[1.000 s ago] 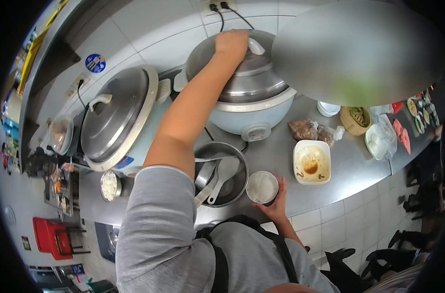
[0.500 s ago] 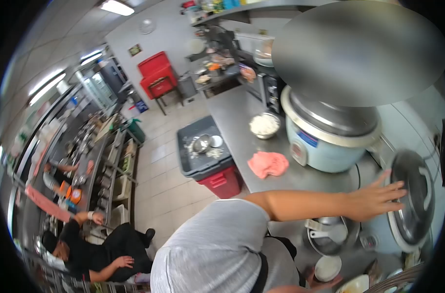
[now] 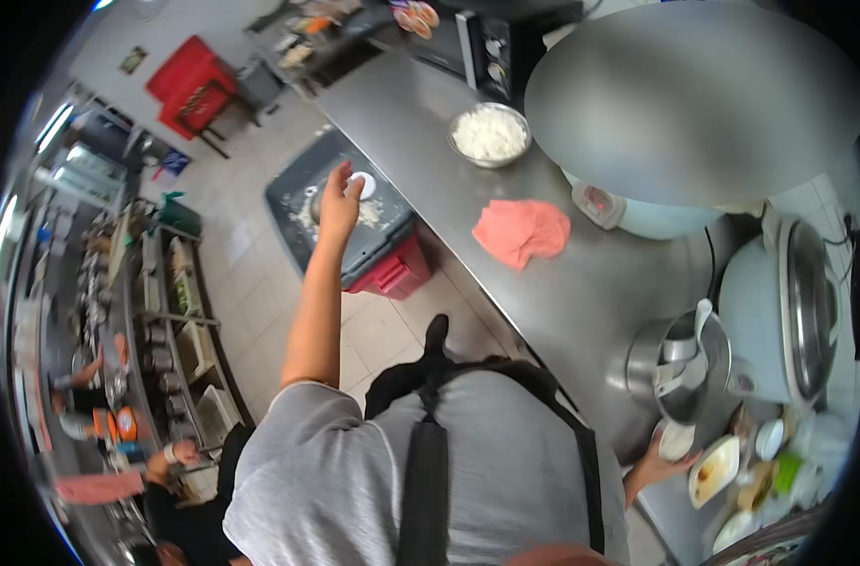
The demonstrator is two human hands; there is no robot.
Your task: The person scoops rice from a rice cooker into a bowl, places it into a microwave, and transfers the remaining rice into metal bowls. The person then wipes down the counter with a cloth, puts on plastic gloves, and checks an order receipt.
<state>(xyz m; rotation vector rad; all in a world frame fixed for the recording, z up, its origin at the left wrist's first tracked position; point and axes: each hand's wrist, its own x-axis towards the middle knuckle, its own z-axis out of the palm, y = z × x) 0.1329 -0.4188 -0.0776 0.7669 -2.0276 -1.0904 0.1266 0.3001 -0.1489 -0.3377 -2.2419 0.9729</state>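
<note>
My left hand (image 3: 339,203) is stretched out over the grey tub (image 3: 283,203), its fingers apart and nothing visible in them. Near it in the tub are a white round item (image 3: 363,185), a partly hidden metal bowl (image 3: 314,209) and scattered white grains (image 3: 371,212). My right hand (image 3: 658,467), low at the right, is closed around a small white round bowl (image 3: 677,441). Just above that hand stands a metal pot (image 3: 647,363) with white-handled utensils (image 3: 689,363) in it. A closed rice cooker (image 3: 760,311) stands right of the pot.
On the steel counter (image 3: 581,302) lie a pink cloth (image 3: 521,232) and a bowl of white rice (image 3: 490,134). A second cooker (image 3: 656,217) is partly blurred out. Dishes (image 3: 715,472) crowd the lower right. A red bin (image 3: 392,271) supports the tub. Another person (image 3: 194,500) is at left.
My left hand has left the cooker lid at the right and swung across to above the tub. My right hand still holds the white bowl. The view has turned and tilted down.
</note>
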